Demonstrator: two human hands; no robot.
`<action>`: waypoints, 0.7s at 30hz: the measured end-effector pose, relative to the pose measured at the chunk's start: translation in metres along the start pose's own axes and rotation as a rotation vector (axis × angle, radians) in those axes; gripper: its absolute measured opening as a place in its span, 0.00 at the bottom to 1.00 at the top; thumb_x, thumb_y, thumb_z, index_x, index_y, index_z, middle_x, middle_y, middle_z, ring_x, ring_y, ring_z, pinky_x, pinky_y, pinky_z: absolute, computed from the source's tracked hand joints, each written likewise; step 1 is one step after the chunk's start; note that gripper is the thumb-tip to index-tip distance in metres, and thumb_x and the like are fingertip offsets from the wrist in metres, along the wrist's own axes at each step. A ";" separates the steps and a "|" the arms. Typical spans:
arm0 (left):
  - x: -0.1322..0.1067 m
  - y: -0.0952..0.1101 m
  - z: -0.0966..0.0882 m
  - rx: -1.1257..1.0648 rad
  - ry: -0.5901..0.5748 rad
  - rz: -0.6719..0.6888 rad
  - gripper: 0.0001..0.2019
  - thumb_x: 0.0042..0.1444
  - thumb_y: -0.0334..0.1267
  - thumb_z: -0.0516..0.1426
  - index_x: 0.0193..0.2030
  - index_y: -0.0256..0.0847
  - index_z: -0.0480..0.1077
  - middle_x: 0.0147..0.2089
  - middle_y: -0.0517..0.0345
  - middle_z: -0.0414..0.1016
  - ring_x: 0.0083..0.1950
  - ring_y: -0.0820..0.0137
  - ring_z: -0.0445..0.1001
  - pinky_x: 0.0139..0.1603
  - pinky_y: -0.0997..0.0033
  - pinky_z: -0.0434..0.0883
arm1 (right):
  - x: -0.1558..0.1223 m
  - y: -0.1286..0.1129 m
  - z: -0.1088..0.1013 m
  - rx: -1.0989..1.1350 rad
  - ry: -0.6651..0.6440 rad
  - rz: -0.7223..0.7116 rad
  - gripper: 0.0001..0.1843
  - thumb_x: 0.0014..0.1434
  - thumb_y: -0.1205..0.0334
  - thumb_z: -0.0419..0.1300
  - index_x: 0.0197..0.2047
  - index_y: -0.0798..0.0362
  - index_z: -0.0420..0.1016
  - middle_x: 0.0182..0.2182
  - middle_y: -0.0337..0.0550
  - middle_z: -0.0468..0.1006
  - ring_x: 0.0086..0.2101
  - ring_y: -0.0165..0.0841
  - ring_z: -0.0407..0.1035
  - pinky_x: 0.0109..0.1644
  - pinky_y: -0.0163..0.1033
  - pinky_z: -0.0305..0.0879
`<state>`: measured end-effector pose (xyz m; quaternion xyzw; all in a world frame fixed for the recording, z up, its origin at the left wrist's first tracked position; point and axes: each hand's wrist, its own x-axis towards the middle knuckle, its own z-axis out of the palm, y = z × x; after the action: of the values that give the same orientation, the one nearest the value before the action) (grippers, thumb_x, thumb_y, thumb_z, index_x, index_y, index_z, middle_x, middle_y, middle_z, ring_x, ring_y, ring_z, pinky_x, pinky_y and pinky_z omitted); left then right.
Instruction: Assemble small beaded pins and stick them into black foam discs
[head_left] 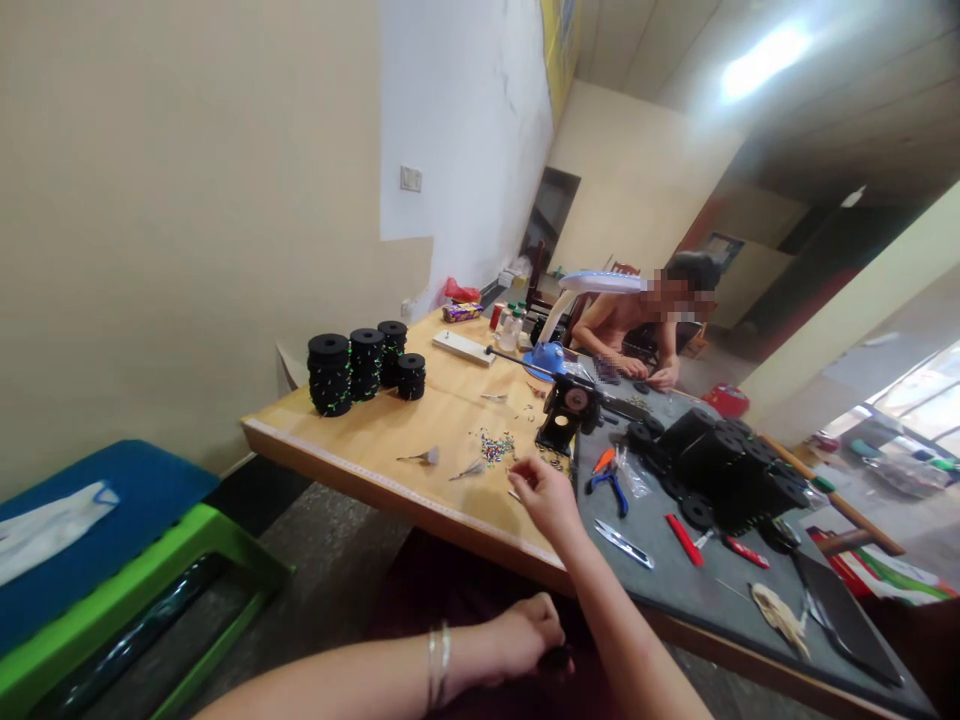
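Note:
My right hand (544, 497) hangs over the wooden table (420, 440) with its fingertips pinched together, close to a small heap of multicoloured beads (497, 447). Whether those fingers hold anything tiny is hidden. Blue-handled pliers (609, 485) lie just right of that hand on a grey mat (675, 590). My left hand (525, 640), with bangles at the wrist, rests below the table edge, curled around a small dark object (557, 659). Black spools wound with beaded strands (365, 367) stand at the table's far left.
A co-worker (637, 330) sits across the table, hands at its far edge. A black clamp stand (568, 415) stands at the mat's edge. Stacked black spools (720, 470) and red-handled tools (685, 539) sit on the mat. A blue-and-green stool (97, 510) stands at left.

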<state>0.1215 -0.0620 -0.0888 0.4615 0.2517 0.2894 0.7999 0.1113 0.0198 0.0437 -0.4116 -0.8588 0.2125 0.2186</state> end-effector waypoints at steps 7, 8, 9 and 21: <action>-0.079 0.029 -0.032 -0.117 0.228 0.000 0.04 0.50 0.35 0.51 0.33 0.41 0.58 0.34 0.53 0.77 0.34 0.68 0.73 0.26 0.74 0.56 | 0.036 0.064 0.013 -0.285 0.040 0.178 0.06 0.51 0.69 0.58 0.33 0.53 0.76 0.33 0.46 0.79 0.37 0.38 0.69 0.40 0.36 0.59; -0.088 0.034 -0.034 -0.135 0.268 0.004 0.03 0.48 0.34 0.50 0.31 0.41 0.57 0.33 0.53 0.77 0.33 0.68 0.73 0.25 0.74 0.54 | 0.040 0.065 0.017 -0.306 0.022 0.178 0.07 0.52 0.69 0.58 0.34 0.53 0.76 0.33 0.46 0.79 0.38 0.37 0.69 0.40 0.36 0.58; -0.095 0.038 -0.035 -0.151 0.288 0.009 0.03 0.47 0.34 0.49 0.30 0.41 0.56 0.32 0.53 0.78 0.32 0.68 0.73 0.25 0.74 0.52 | 0.043 0.066 0.020 -0.326 0.005 0.178 0.07 0.52 0.69 0.58 0.35 0.53 0.76 0.34 0.46 0.79 0.38 0.37 0.69 0.40 0.35 0.58; -0.107 0.044 -0.036 -0.262 0.325 0.034 0.05 0.46 0.35 0.50 0.29 0.41 0.55 0.33 0.51 0.78 0.33 0.68 0.74 0.26 0.73 0.50 | 0.074 0.066 0.024 -0.492 -0.198 0.151 0.11 0.54 0.66 0.56 0.39 0.49 0.76 0.38 0.43 0.80 0.38 0.36 0.71 0.36 0.33 0.58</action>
<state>0.0122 -0.0975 -0.0518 0.3052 0.3298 0.4038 0.7969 0.0971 0.1126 0.0033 -0.4925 -0.8687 0.0524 0.0107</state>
